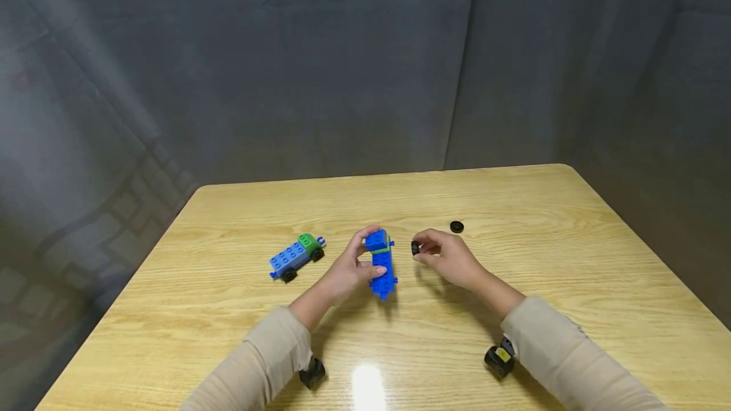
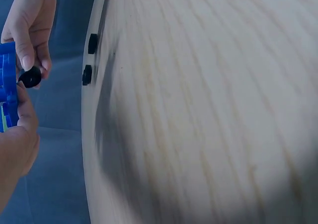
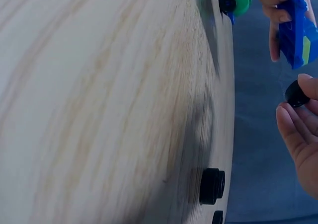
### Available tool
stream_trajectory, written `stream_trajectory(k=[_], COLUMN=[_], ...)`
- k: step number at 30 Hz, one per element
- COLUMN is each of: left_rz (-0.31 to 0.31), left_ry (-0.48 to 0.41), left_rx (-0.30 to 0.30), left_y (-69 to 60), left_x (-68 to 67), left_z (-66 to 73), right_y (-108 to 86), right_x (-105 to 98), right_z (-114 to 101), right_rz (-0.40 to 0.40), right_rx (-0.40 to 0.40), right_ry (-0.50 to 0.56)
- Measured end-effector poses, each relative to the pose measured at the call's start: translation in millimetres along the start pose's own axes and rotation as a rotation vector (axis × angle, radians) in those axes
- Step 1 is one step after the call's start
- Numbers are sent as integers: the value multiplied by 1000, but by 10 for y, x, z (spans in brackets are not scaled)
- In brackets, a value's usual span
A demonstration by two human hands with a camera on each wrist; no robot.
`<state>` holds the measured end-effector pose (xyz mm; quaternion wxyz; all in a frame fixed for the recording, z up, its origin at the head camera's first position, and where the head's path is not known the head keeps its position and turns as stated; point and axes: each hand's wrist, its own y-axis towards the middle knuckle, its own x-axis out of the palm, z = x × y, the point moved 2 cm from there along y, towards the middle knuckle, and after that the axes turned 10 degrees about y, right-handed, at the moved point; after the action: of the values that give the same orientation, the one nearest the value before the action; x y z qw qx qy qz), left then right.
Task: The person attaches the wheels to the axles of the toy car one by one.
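Note:
My left hand [image 1: 348, 271] grips a blue toy car body [image 1: 383, 265] above the table, with the thumb across its studded top. Small blue axle stubs stick out from its right side, and a thin green layer shows under the cab. Just to the right, my right hand [image 1: 451, 259] pinches a small black wheel [image 1: 415, 247] between thumb and fingers. In the right wrist view a gap separates this wheel [image 3: 296, 94] from the blue car body [image 3: 293, 30].
A finished-looking blue and green toy truck [image 1: 291, 259] with black wheels stands left of my hands. One loose black wheel [image 1: 457, 227] lies behind my right hand; two black wheels [image 2: 93, 43] show on the tabletop [image 2: 198, 85] in the left wrist view. A grey curtain [image 1: 342, 68] hangs behind.

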<state>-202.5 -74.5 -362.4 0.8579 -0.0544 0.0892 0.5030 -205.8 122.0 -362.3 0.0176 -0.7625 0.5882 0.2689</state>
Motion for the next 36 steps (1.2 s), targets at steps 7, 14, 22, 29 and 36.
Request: stream_trajectory(k=[7, 14, 22, 29, 36], left_rz=[-43, -54, -67, -76, -51], left_ry=[-30, -32, -60, -58, 3], left_rx=[18, 10, 14, 1, 4], left_y=[6, 21, 26, 33, 33], left_x=[65, 104, 130, 136, 128], left_z=[-12, -38, -31, -52, -57], right_y=[4, -1, 19, 22, 24], right_x=[27, 39, 88, 121, 150], right_z=[0, 26, -20, -9, -11], right_rz=[4, -12, -31, -37, -42], right_rx=[46, 66, 56, 68, 69], right_ry=[56, 86, 102, 100, 97])
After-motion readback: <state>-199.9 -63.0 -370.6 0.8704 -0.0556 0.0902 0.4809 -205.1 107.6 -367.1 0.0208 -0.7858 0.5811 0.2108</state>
